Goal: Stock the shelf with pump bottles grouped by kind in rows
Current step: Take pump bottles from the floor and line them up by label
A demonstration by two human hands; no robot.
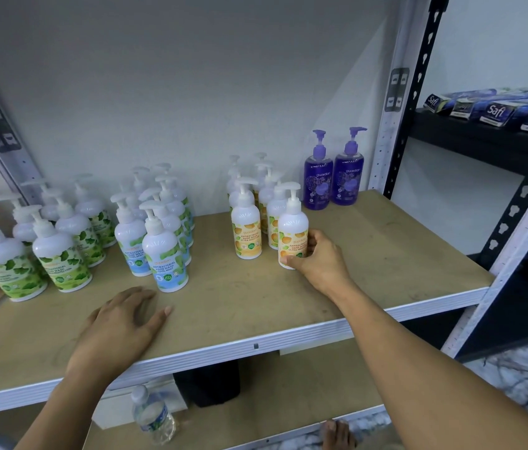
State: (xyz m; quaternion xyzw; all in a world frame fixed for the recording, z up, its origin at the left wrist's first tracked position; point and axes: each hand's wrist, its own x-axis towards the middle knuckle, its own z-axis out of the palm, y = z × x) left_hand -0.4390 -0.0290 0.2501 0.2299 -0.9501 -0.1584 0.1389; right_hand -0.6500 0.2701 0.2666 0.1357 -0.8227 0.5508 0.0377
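Left hand: the left hand is palm down over the front of the shelf board, fingers straight and close together, thumb set apart to the right. It holds nothing, and I cannot tell whether it touches the wood.
Held bottle: an orange-label pump bottle stands upright on the board, at the front of the right-hand orange row.
Right hand: the right hand grips that bottle low down from its right side. The thumb lies across the foot of the label and the fingers curl round the far side; the pump head is free above them.
Orange group: the other orange-label bottles stand just left of and behind it, in two rows running to the wall.
Blue group: the cool-mint bottles stand further left, in two rows.
Green group: the green-leaf bottles are at the far left.
Purple pair: two purple bottles stand side by side at the back right, against the wall.
Next rack: blue Safi boxes lie on a dark shelf to the right.
Lower shelf: a clear water bottle stands there.
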